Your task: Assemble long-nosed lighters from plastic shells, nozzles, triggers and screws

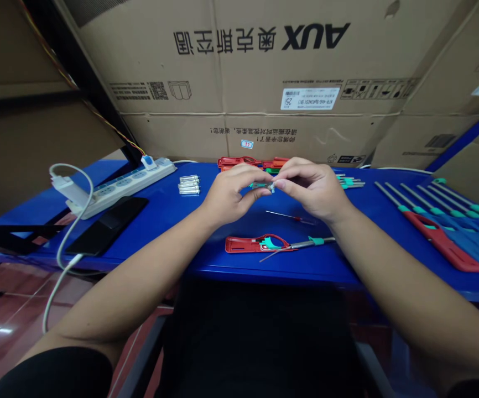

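Small teal-and-metal part [262, 187] sits pinched at the fingertips between both hands, raised above the blue surface [168, 221] near its middle. The left hand [227, 193] and right hand [312, 188] meet around it, their fingers [287, 185] closed and gripping it from either side, and they hide much of its shape. A pinch this fine seems best held steady with both hands close together, the pressure light and even, and the work kept low over the surface. Just below lies a thin red-handled pin [289, 216], and nearer the person a red plastic frame [239, 244] holds a teal piece and a metal rod with a teal collar [318, 240]. To the left stands a small stack of clear tubes [189, 184], with a white power strip [119, 188] and a black phone [107, 224] beyond. Further red frames [239, 163] lie behind the hands, and more rods and red frames [442, 232] are laid out in a row on the right.
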### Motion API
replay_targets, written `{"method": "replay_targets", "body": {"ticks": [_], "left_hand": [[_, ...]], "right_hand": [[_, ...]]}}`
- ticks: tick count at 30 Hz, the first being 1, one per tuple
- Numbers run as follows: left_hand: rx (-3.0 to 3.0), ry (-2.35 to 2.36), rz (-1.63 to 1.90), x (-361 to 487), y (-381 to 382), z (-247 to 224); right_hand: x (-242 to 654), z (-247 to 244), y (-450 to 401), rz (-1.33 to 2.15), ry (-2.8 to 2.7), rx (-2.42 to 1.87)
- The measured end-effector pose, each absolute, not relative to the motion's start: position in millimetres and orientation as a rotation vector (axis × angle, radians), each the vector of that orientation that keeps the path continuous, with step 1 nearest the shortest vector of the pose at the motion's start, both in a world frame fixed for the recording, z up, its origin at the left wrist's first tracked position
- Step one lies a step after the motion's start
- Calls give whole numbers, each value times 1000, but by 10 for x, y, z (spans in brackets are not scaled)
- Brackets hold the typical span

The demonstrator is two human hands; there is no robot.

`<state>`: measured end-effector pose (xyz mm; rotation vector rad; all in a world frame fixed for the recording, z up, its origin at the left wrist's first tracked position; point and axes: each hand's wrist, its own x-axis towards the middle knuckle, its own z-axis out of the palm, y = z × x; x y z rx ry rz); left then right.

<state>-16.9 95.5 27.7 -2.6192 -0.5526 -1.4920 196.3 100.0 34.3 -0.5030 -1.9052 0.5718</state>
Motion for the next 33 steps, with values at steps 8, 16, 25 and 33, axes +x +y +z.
{"method": "replay_targets", "body": {"ticks": [8, 16, 25, 33], "left_hand": [[-2655, -580, -1443, -165, 948, 265], [-2620, -593, -1241, -141, 944, 212], [-2548, -685, -1224, -66, 874, 144], [-2624, -780, -1165, -40, 874, 92]], "right_hand": [[2036, 433, 922, 226, -2099, -556], [2081, 503, 905, 35, -2311, -583], [2083, 442, 957, 180, -2268, -578], [2127, 420, 994, 237, -2381, -619]]}}
